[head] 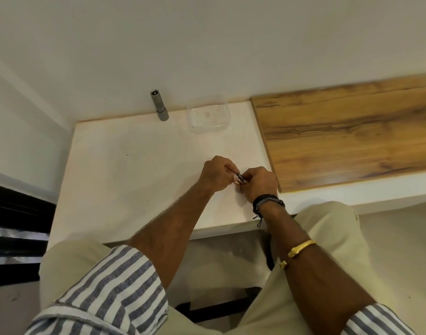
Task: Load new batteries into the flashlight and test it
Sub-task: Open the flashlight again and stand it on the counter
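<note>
A grey flashlight (159,105) stands upright on its head at the back of the white table (134,165), against the wall. My left hand (215,174) and my right hand (260,182) meet over the table's right side. Between their fingertips they pinch small dark batteries with copper-coloured ends (240,178). How many batteries there are is hidden by the fingers. Both hands are well in front of the flashlight and to its right.
A clear plastic box (208,117) sits at the back of the table, right of the flashlight. A wooden board (352,131) lies to the right of the white top. My knees are below the table's front edge.
</note>
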Motion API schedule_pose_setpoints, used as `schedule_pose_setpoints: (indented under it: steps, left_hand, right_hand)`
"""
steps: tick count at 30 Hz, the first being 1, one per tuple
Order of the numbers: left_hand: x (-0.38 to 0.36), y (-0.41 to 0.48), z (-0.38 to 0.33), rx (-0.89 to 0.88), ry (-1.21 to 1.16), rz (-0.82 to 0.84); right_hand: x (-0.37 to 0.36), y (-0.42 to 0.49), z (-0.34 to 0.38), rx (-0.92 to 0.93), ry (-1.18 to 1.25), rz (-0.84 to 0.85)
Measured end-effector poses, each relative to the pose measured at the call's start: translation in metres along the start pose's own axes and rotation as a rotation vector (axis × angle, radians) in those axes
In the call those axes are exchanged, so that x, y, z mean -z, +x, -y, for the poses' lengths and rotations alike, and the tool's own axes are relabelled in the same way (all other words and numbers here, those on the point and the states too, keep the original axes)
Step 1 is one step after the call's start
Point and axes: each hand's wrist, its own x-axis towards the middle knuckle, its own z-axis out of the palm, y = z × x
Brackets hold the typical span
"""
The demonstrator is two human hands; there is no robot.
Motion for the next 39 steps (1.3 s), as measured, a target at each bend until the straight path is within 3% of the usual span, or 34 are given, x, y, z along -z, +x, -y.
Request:
schedule_pose_setpoints:
  steps: [10, 14, 20, 25, 32, 36, 39]
  left_hand:
    - [0.017, -0.011, 0.021, -0.082, -0.292, 0.035]
    - [0.030, -0.008, 0.026, -0.128, -0.390, -0.044]
    - [0.059, 0.005, 0.020, -0.084, -0.635, -0.250]
    - [0.081, 0.030, 0.003, -0.100, -0.689, -0.430]
    - [0.108, 0.072, -0.004, -0.096, -0.601, -0.567]
    - [0.116, 0.093, 0.009, 0.015, -0.365, -0.732]
    - [0.115, 0.105, 0.019, 0.155, -0.323, -0.674]
  right_hand:
    - [0.005, 0.000, 0.010, 0.090, 0.058, 0.044]
    - [0.007, 0.005, 0.022, 0.114, 0.183, 0.092]
    - [0.023, 0.030, 0.054, 0.030, 0.870, 0.188]
    - [0.029, 0.055, 0.091, 0.032, 1.081, 0.206]
    - [0.027, 0.108, 0.130, -0.064, 1.121, 0.175]
    - [0.018, 0.147, 0.146, -0.106, 0.885, 0.071]
    - [0.007, 0.173, 0.155, -0.112, 0.704, 0.035]
